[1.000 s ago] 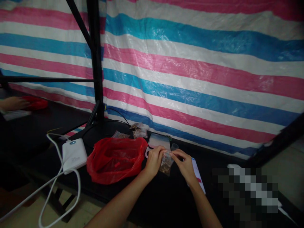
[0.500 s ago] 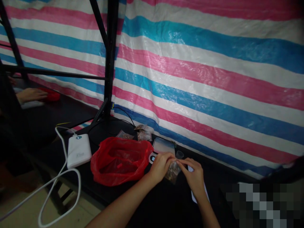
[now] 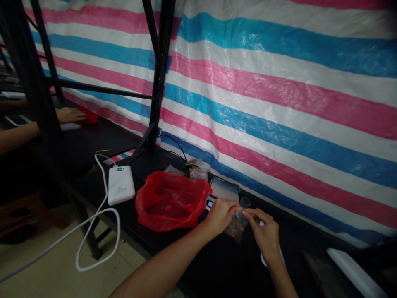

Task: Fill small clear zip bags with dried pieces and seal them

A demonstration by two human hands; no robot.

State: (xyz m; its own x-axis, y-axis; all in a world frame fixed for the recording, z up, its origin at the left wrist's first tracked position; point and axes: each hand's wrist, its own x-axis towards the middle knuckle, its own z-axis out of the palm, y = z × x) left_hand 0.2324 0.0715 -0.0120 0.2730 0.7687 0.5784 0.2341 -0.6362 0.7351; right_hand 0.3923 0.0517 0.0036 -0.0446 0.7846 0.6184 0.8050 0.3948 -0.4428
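Both hands pinch the top edge of a small clear plastic bag [image 3: 236, 227] with brownish bits inside. My left hand [image 3: 222, 215] is closed on the bag's upper left, and my right hand [image 3: 263, 227] grips its upper right. The bag hangs just above the black table. Behind my hands stand a small clear cup [image 3: 245, 202] and a digital scale [image 3: 223, 188] with a lit display, partly hidden by my left hand. An opened red plastic bag [image 3: 173, 223] sits left of my left hand. Under my right wrist lies a flat, pale object [image 3: 263, 258], mostly covered.
Several small filled bags [image 3: 197, 171] lie behind the red bag. A white power bank [image 3: 120, 186] with a looping white cable [image 3: 118, 231] is at the left. A black metal post [image 3: 159, 78] rises before the striped sheet [image 3: 263, 91]. Another person's hand [image 3: 70, 116] rests at the far left.
The view has shifted, so the scene sits further right and slightly higher at the left. My hands still hold the small bag's top edge; its contents show more plainly.
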